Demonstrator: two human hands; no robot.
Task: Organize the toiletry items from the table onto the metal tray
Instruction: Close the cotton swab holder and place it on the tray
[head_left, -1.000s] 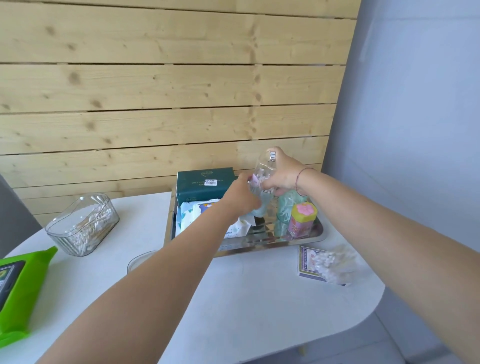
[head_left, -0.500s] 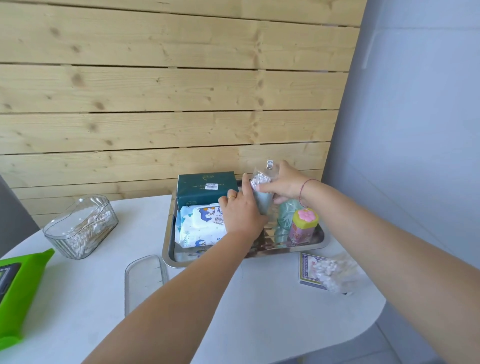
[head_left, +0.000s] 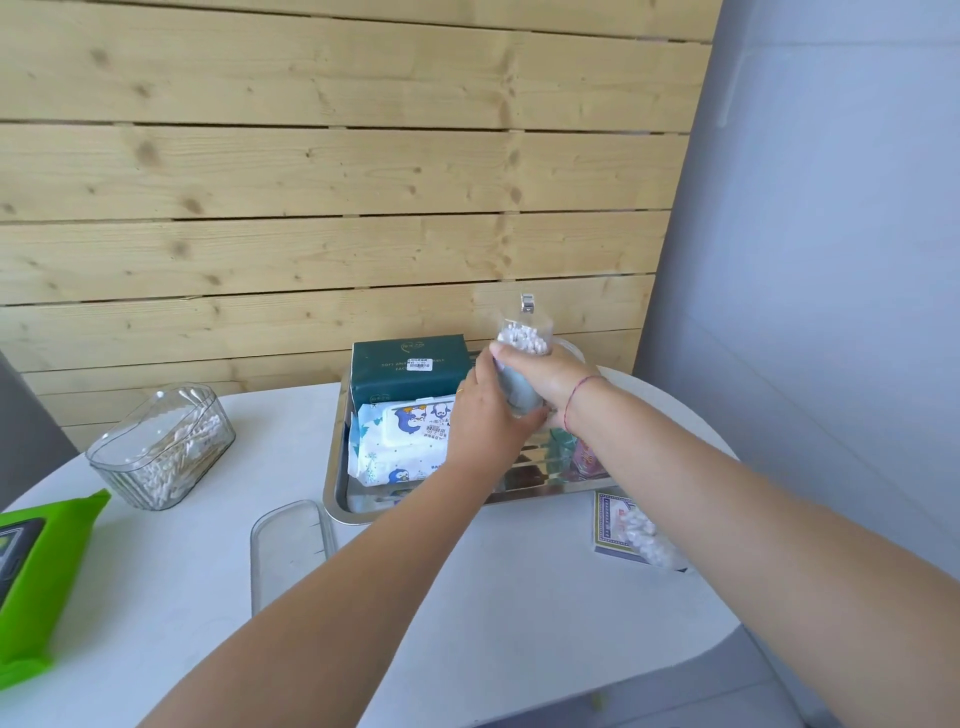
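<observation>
The metal tray (head_left: 363, 512) sits at the back of the white table against the wooden wall. In it lie a dark green box (head_left: 402, 371) and a white wipes pack with penguins (head_left: 402, 441). Both hands hold a clear cotton-swab bag (head_left: 524, 338) upright over the tray's middle. My left hand (head_left: 485, 415) wraps its lower left side and my right hand (head_left: 550, 376) grips it from the right. A pink container (head_left: 589, 460) shows partly behind my right wrist.
A clear box of cotton swabs (head_left: 161, 449) stands at the left, its clear lid (head_left: 288, 551) lying in front of the tray. A green wipes pack (head_left: 41, 577) is at the far left edge. A small card box with a swab bag on it (head_left: 631, 532) lies right of the tray.
Both hands have shifted on the swab bag: the left hand now wraps it lower down and the right hand has closed over its side. The view moved slightly downward.
</observation>
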